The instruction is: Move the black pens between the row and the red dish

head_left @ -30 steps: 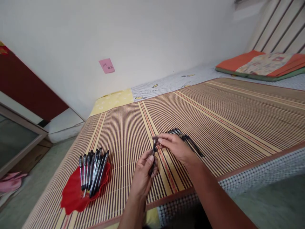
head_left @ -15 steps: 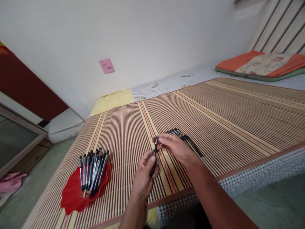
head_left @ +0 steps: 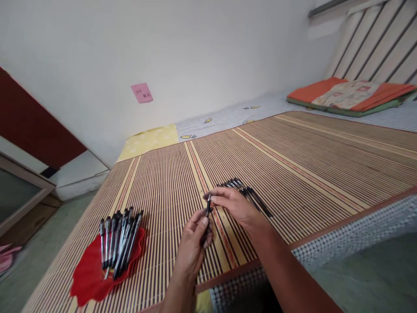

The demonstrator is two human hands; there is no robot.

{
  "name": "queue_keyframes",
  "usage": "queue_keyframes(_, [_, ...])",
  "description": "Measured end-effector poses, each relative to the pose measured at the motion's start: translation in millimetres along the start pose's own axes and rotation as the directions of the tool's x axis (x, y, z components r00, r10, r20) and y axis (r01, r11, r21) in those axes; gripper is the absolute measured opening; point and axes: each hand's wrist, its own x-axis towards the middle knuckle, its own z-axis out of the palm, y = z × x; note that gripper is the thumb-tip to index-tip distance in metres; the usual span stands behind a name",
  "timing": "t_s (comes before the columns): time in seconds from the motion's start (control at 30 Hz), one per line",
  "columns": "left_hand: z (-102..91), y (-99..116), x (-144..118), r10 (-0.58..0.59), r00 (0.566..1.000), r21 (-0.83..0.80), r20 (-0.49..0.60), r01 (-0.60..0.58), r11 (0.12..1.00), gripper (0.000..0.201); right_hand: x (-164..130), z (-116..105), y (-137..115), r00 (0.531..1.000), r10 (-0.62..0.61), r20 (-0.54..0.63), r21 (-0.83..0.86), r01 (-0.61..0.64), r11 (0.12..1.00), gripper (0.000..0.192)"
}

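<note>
My left hand [head_left: 193,237] is closed round the lower barrel of a black pen [head_left: 208,211], which stands nearly upright with its silver tip pointing up. At that tip, the thumb and fingers of my right hand [head_left: 233,204] are pinched together. Whether a small separate part sits between them is too small to tell. Just beyond my right hand, several black pens [head_left: 259,201] lie side by side on the striped bamboo mat [head_left: 163,187], partly hidden by the hand. Over to the left, several clear-barrelled pens with black caps [head_left: 119,241] rest in a red scalloped dish [head_left: 87,265].
The mat covers a bed with a checked sheet [head_left: 368,230] hanging over its near edge. Folded orange and floral bedding [head_left: 352,94] lies at the far right by a slatted headboard [head_left: 378,41]. A pink note [head_left: 142,93] is stuck on the white wall.
The camera view has turned slightly, so everything sits a little further left and lower. My hands keep almost the same hold on the pen, right fingers still at its tip.
</note>
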Motion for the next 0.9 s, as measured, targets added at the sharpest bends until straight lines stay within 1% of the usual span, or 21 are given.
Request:
queue_keyframes(0.13, [-1.6, -0.6, -0.5, -0.001, 1.0, -0.003, 0.017, 0.001, 1.0, 0.044, 0.2, -1.0, 0.5, 1.0, 0.02, -0.003, 0.016, -0.02, 1.0, 0.021])
queue_keyframes(0.27, [-4.3, -3.3, 1.5, 0.001, 1.0, -0.022, 0.018, 0.0, 1.0, 0.045, 0.3, -1.7, 1.4, 0.999, 0.043, 0.003, 0.042, -0.043, 0.998, 0.021])
queue_keyframes(0.47, [-3.6, -3.6, 2.1, -0.005, 1.0, -0.02, 0.01, 0.006, 1.0, 0.045, 0.5, -1.9, 1.6, 1.0, 0.001, 0.006, 0.0, -0.001, 1.0, 0.017])
queue_keyframes(0.6, [-2.8, -2.4, 0.1, -0.034, 0.999, -0.015, -0.004, 0.034, 0.999, 0.047, -0.6, -1.1, -0.2, 1.0, 0.018, -0.014, 0.023, -0.018, 1.0, 0.018])
queue_keyframes(0.77, [-4.5, -4.4, 1.1, -0.016, 1.0, -0.015, -0.004, 0.016, 1.0, 0.049, -1.4, -1.9, -2.0, 0.999, 0.011, 0.039, -0.03, -0.01, 0.999, 0.018])
queue_keyframes(0.9, [-4.5, -5.5, 2.6, -0.003, 1.0, -0.01, 0.004, 0.003, 1.0, 0.047, 0.8, -1.8, 1.6, 1.0, -0.004, -0.002, -0.027, 0.004, 1.0, 0.018])
